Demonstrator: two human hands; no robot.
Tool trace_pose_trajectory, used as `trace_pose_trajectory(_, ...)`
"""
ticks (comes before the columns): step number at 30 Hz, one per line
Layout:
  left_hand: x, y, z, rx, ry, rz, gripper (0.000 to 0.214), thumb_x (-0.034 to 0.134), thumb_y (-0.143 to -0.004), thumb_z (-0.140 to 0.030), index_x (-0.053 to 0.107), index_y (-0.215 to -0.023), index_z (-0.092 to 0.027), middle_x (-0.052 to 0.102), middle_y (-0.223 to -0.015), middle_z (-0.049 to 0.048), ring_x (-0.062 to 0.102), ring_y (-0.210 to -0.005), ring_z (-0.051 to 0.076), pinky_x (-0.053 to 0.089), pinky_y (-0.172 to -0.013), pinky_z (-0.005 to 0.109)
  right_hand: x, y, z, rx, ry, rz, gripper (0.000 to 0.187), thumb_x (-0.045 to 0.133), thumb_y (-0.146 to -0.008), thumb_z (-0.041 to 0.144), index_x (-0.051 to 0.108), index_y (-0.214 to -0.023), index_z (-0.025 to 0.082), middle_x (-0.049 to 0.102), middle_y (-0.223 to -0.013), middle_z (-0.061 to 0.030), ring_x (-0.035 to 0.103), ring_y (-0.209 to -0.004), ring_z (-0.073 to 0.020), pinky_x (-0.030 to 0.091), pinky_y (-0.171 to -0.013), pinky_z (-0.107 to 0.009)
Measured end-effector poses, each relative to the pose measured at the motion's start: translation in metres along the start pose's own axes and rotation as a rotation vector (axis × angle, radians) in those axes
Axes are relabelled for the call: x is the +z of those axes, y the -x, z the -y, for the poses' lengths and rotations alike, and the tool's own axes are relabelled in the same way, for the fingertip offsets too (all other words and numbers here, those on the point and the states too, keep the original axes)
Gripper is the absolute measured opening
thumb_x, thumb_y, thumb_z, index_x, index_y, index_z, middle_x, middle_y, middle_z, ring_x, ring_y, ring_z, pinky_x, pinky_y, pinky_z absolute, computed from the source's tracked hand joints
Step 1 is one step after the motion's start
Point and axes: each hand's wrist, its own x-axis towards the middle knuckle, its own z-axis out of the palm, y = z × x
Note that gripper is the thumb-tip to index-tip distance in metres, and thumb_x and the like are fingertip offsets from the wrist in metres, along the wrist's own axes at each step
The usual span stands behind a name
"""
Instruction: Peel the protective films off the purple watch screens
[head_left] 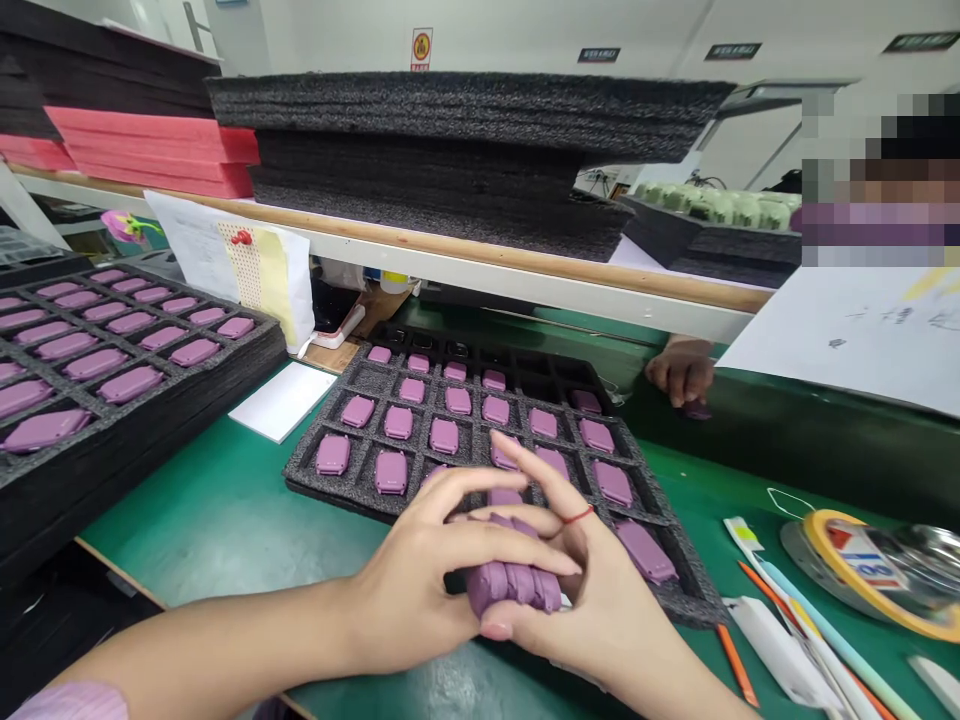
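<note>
My left hand [420, 580] and my right hand [592, 590] meet over the near edge of a black foam tray [315, 470]. Together they clasp a small stack of purple plastic cases [514, 585], several pieces pressed side by side. The left fingers lie across the top of the stack; the right hand cradles it from below, with a thin red band on one finger. The tray's cells hold many more purple cases [444, 436], and a few cells at its far side are bare.
A taller stack of foam trays filled with purple cases [112, 350] stands at the left. A white card [281, 400] lies on the green mat. Pens and tape [885, 570] lie at the right. Another person's hand [682, 375] rests beyond the tray, under a shelf of foam sheets [465, 150].
</note>
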Motion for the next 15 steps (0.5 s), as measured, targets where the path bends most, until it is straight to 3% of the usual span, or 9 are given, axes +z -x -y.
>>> trace_pose_trajectory(2,-0.001,0.002,0.001,-0.078,0.057,-0.04,0.061,0.081,-0.079,-0.028,0.062,-0.137,-0.038,0.037,-0.162,0.0046,0.029,-0.153,0.032,0.03,-0.123,0.045,0.004,0.0,-0.002,-0.089,0.056,-0.067,0.111,0.087,-0.072,0.048,0.022,-0.16,0.032,0.078,-0.109,-0.0085,0.076,-0.103,-0.0283,0.065,-0.088,-0.041)
trace_pose_trajectory(4,-0.001,0.001,0.0,-0.215,0.246,-0.036,0.115,0.093,-0.062,-0.023,0.03,-0.156,-0.043,0.022,-0.168,0.0071,0.028,-0.153,0.035,0.031,-0.122,0.051,0.005,0.001,-0.003,-0.199,0.164,-0.142,0.108,0.086,-0.074,0.042,0.021,-0.16,0.035,0.077,-0.113,-0.0082,0.077,-0.103,-0.0294,0.066,-0.087,-0.042)
trace_pose_trajectory(6,-0.001,-0.001,-0.001,-0.388,0.536,0.028,0.135,0.097,-0.055,-0.024,0.015,-0.16,-0.038,0.034,-0.162,0.0164,0.046,-0.143,0.036,0.04,-0.115,0.054,0.003,0.001,-0.002,-0.282,0.271,-0.189,0.105,0.086,-0.075,0.04,0.024,-0.159,0.037,0.069,-0.133,-0.0103,0.073,-0.113,-0.0314,0.064,-0.093,-0.043)
trace_pose_trajectory(8,0.0,-0.006,-0.002,-0.513,0.744,0.113,0.108,0.094,-0.061,-0.028,0.038,-0.153,-0.024,0.061,-0.139,0.0201,0.064,-0.124,0.035,0.049,-0.107,0.052,0.0,0.001,0.0,-0.349,0.323,-0.179,0.093,0.084,-0.078,0.042,0.032,-0.156,0.04,0.049,-0.156,-0.0103,0.068,-0.121,-0.0332,0.062,-0.1,-0.043)
trace_pose_trajectory(10,0.0,-0.009,-0.003,-0.562,0.791,0.139,0.067,0.091,-0.066,-0.028,0.063,-0.126,-0.014,0.074,-0.116,0.0172,0.072,-0.11,0.032,0.053,-0.102,0.048,-0.001,0.001,0.001,-0.382,0.332,-0.135,0.083,0.079,-0.083,0.043,0.036,-0.154,0.041,0.033,-0.166,-0.0084,0.065,-0.124,-0.034,0.057,-0.106,-0.047)
trace_pose_trajectory(12,0.0,-0.011,-0.004,-0.566,0.76,0.126,0.048,0.09,-0.066,-0.022,0.07,-0.108,-0.013,0.077,-0.107,0.0135,0.074,-0.104,0.028,0.054,-0.101,0.043,-0.002,0.001,0.001,-0.4,0.334,-0.112,0.083,0.077,-0.086,0.041,0.032,-0.156,0.04,0.031,-0.166,-0.0092,0.066,-0.123,-0.034,0.052,-0.111,-0.05)
trace_pose_trajectory(15,0.0,-0.011,-0.004,-0.558,0.741,0.107,0.048,0.09,-0.065,-0.019,0.07,-0.109,-0.014,0.078,-0.105,0.0108,0.075,-0.102,0.026,0.056,-0.098,0.041,-0.002,-0.001,-0.001,-0.396,0.325,-0.11,0.095,0.08,-0.083,0.038,0.024,-0.159,0.039,0.042,-0.161,-0.0119,0.067,-0.123,-0.0332,0.056,-0.107,-0.046)
